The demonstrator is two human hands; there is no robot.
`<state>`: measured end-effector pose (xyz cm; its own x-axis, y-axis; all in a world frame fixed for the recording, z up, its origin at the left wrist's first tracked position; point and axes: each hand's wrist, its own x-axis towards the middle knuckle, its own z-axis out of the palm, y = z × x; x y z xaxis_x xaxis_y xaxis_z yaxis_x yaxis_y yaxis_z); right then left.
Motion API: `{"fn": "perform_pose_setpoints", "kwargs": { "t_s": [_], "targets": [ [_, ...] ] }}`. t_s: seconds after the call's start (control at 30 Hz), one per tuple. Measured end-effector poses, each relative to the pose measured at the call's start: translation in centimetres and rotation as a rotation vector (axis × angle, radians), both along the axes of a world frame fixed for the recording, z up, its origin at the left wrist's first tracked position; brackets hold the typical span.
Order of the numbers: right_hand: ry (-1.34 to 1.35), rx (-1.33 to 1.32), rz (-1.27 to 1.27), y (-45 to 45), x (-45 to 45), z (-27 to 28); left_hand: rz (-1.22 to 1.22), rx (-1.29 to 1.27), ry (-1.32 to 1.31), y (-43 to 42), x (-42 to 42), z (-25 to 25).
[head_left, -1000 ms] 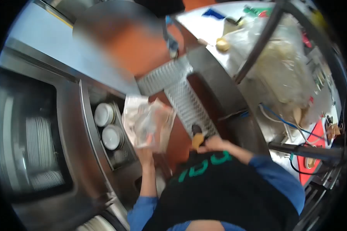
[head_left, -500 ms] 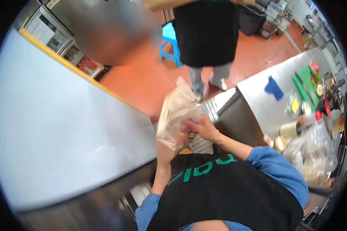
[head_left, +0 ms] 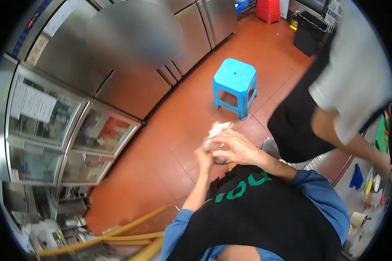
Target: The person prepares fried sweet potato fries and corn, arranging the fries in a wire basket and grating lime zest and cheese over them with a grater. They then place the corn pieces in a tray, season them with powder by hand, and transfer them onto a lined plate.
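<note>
A crumpled whitish bag [head_left: 220,128] is bunched up in front of my chest, above the red floor. My left hand [head_left: 204,157] is closed round its lower left side, slightly blurred. From the right, my right hand [head_left: 239,149] lies over the same bundle, its fingers curled against it and close to the left hand. Much of the bag is hidden by the fingers.
A blue plastic stool [head_left: 235,80] stands on the floor ahead. A co-worker in a black apron [head_left: 298,115] stands close on my right, one arm [head_left: 361,145] reaching toward the counter. Glass-door fridges [head_left: 69,135] line the left; yellow-edged boards [head_left: 130,237] lie lower left.
My view has turned left, bringing the fridges and whole stool into sight. The bag, spread longer before, is now crumpled small between my hands. The co-worker now appears closer, at the right.
</note>
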<state>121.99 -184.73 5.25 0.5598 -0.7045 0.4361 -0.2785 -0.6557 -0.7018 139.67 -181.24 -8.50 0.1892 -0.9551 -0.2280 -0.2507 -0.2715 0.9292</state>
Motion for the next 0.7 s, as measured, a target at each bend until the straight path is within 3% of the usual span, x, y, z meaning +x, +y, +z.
{"fn": "perform_pose_setpoints", "kwargs": {
  "t_s": [0.07, 0.13, 0.2, 0.27, 0.33, 0.37, 0.4, 0.47, 0.5, 0.53, 0.6, 0.67, 0.7],
  "targets": [
    [0.055, 0.062, -0.054, -6.2, 2.3, 3.5, 0.557, 0.137, 0.157, -4.3, 5.2, -0.9],
    [0.034, 0.165, -0.053, -12.2, 4.6, 5.4, 0.943, 0.258, 0.449, -7.1, 9.3, 0.8],
    [0.072, 0.09, -0.027, -17.8, 6.2, 5.0, 0.835, 0.107, 0.772, -6.7, 12.4, -3.1],
    [0.109, 0.271, 0.027, -24.7, 10.0, 5.2, 0.622, 0.128, 0.477, -8.1, 15.2, -5.3],
    [0.08, 0.147, -0.038, -34.2, 15.3, 4.6, 0.081, 0.516, -0.251, -10.8, 21.4, -12.9],
    [0.12, 0.084, -0.037, -39.6, 18.2, 4.8, 0.118, 0.28, -0.257, -14.3, 20.3, -5.4],
    [0.061, 0.094, -0.052, -45.3, 21.4, 4.9, 0.105, 0.282, -0.27, -17.2, 23.6, -5.0],
    [0.152, 0.018, -0.259, -55.4, 27.3, 6.9, 0.114, 0.702, -0.143, -23.2, 27.4, -5.0],
    [0.176, 0.036, -0.347, -60.5, 29.9, 7.9, 0.176, 0.472, 0.081, -25.1, 27.7, -0.6],
    [0.182, 0.056, -0.429, -65.0, 32.4, 8.8, 0.188, 0.464, 0.081, -26.6, 28.7, -0.8],
    [0.151, 0.034, -0.52, -71.7, 35.9, 11.6, 0.217, 0.736, -0.192, -26.8, 30.9, -3.2],
    [-0.009, -0.017, -0.592, -76.6, 39.3, 12.7, 0.319, 0.511, -0.322, -25.7, 32.8, -10.3],
    [-0.07, 0.094, -0.476, -78.6, 40.3, 13.2, 0.303, 0.47, -0.395, -26.0, 32.4, -9.6]
  ]
}}
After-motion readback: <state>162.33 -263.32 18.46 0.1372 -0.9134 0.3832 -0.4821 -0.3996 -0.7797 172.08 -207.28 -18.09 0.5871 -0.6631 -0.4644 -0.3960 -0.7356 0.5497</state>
